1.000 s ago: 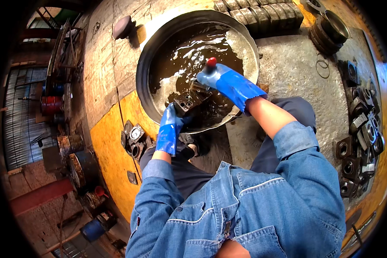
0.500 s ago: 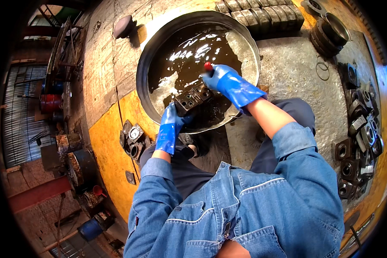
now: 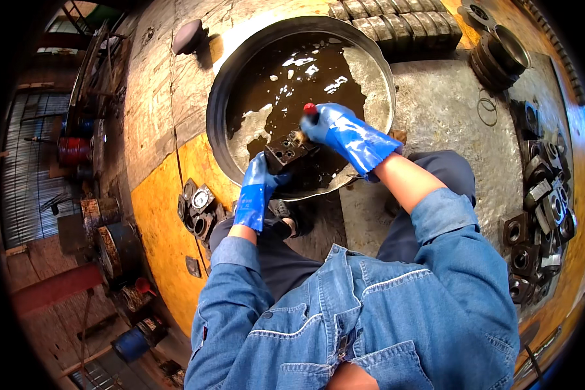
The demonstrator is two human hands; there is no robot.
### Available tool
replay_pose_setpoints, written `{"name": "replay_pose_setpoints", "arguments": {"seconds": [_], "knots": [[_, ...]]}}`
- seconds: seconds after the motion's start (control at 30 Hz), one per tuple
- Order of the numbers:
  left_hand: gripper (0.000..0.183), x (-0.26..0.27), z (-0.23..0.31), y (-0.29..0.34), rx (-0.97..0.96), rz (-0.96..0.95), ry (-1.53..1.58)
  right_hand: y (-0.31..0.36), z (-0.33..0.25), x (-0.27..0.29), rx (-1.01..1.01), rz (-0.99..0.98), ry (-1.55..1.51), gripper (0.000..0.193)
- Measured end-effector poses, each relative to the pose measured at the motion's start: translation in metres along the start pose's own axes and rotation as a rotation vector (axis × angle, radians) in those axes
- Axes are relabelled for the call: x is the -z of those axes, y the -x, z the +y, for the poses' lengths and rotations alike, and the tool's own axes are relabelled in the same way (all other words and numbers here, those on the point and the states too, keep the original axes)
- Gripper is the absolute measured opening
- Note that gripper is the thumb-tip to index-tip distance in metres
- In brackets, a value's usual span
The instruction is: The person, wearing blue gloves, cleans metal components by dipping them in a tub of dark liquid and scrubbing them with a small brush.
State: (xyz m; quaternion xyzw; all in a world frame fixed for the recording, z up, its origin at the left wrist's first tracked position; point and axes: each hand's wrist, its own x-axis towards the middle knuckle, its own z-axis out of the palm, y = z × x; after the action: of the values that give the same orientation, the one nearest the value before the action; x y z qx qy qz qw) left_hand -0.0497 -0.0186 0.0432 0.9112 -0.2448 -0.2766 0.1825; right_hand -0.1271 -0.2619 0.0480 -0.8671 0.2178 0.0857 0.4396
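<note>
A wide round metal basin of dark liquid stands before me. Over its near side, my left hand, in a blue rubber glove, grips the left end of a dark metal block with round holes. My right hand, gloved the same way, is closed around a brush with a red handle end. Its pale bristles, slightly blurred, meet the block's upper face near the right end. That end of the block is partly hidden by the right hand.
Greasy metal parts lie left of the basin, and many more are heaped at the far right. Ribbed metal blocks line up behind the basin. Cylindrical rings stand at the back right, near thin loose rings.
My right hand has moved slightly left and down, bringing the bristles onto the block. The block looks a little more tilted, while my left hand has barely shifted.
</note>
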Motion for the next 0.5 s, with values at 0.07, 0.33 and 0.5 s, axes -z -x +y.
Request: {"name": "replay_pose_setpoints", "arguments": {"seconds": [0.07, 0.33, 0.5], "knots": [[0.064, -0.003, -0.003, -0.005, -0.029, 0.008, 0.001, -0.014, 0.004, -0.001, -0.068, 0.02, -0.059, 0.039], [0.059, -0.011, -0.014, -0.011, -0.077, 0.018, 0.106, -0.029, 0.034, -0.011, -0.129, 0.086, 0.119, 0.038], [0.057, -0.008, 0.016, -0.012, -0.045, 0.013, 0.088, -0.069, 0.089, -0.027, -0.399, -0.183, 0.394, 0.034]]}}
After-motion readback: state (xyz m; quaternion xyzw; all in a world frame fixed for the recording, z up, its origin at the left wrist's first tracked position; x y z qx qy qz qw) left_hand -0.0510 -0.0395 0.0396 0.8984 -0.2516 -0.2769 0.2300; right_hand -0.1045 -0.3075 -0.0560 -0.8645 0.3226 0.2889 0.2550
